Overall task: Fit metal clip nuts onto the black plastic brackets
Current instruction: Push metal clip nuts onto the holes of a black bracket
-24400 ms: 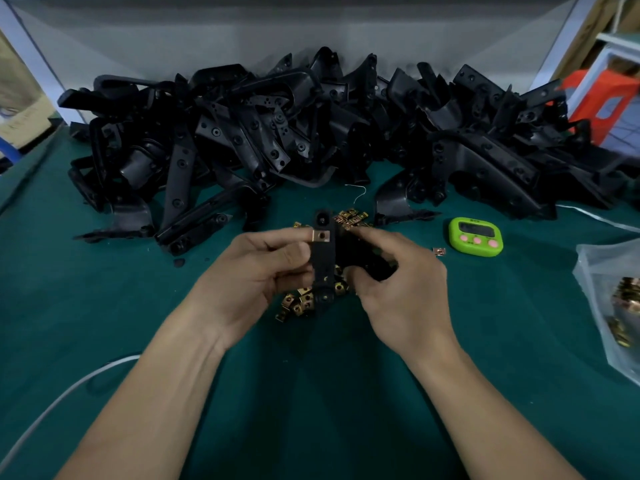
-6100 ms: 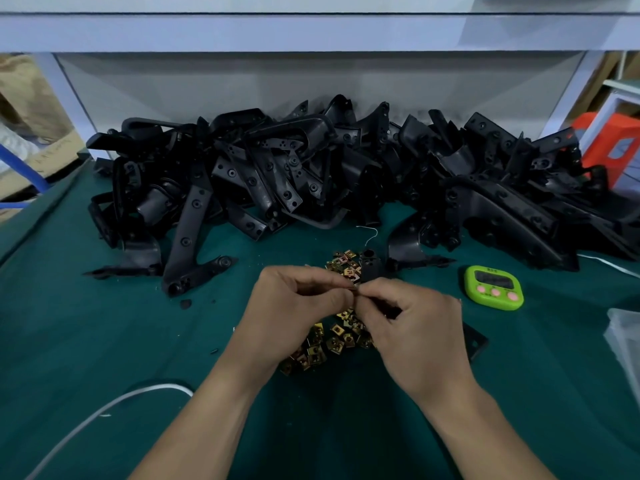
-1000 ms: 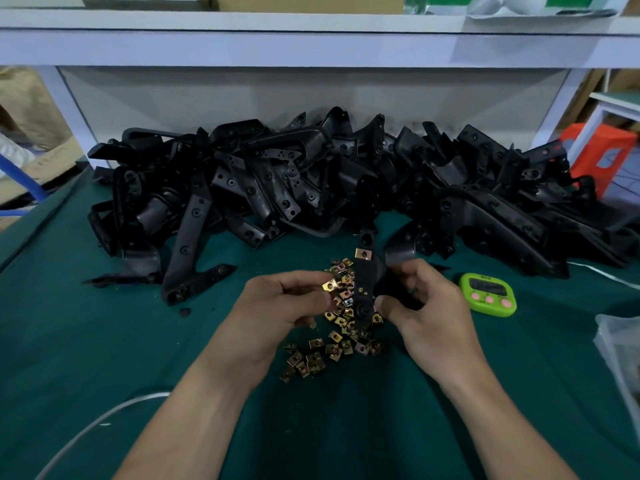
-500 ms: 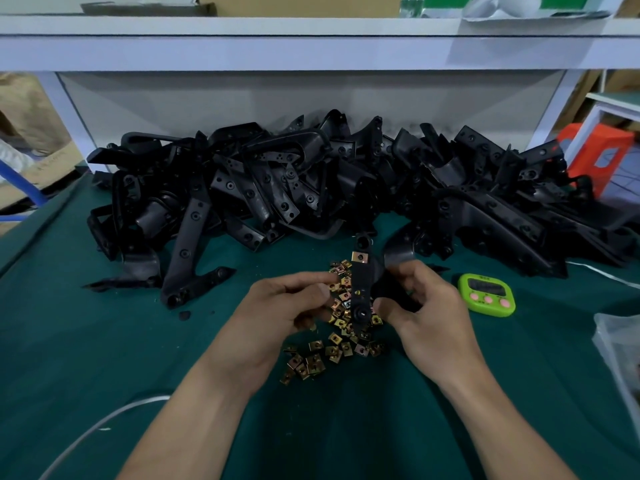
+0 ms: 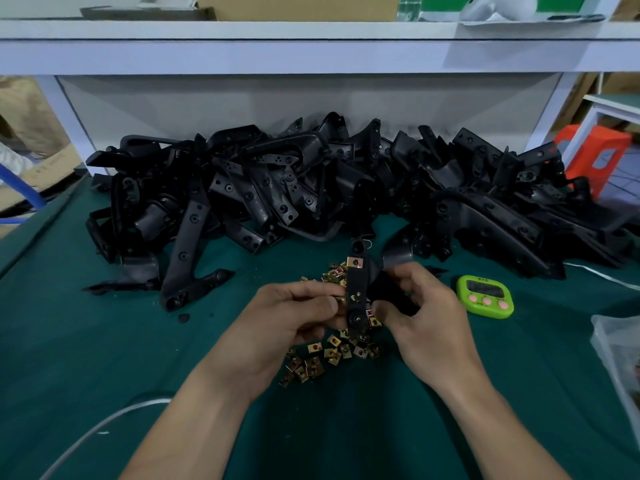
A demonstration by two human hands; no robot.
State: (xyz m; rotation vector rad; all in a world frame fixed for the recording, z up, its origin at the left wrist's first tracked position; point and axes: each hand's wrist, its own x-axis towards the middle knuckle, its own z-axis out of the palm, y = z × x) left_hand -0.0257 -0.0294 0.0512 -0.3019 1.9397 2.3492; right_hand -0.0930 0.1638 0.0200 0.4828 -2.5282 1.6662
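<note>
A black plastic bracket (image 5: 356, 292) stands upright between my hands, above the green mat. One brass clip nut (image 5: 355, 262) sits on its upper end. My right hand (image 5: 420, 317) grips the bracket's wide body from the right. My left hand (image 5: 294, 320) pinches a second clip nut (image 5: 340, 299) against the bracket's left edge, about halfway down; my fingers hide most of that nut. Several loose clip nuts (image 5: 329, 355) lie scattered on the mat under and behind my hands.
A long heap of black brackets (image 5: 311, 188) fills the back of the green mat (image 5: 86, 358). A green timer (image 5: 485, 296) lies right of my hands. A clear bag (image 5: 620, 362) sits at the right edge. A white cable (image 5: 104, 424) runs at the lower left.
My left hand has brought the pinched clip nut right, up against the bracket's left edge. My right hand keeps the bracket upright in about the same place.
</note>
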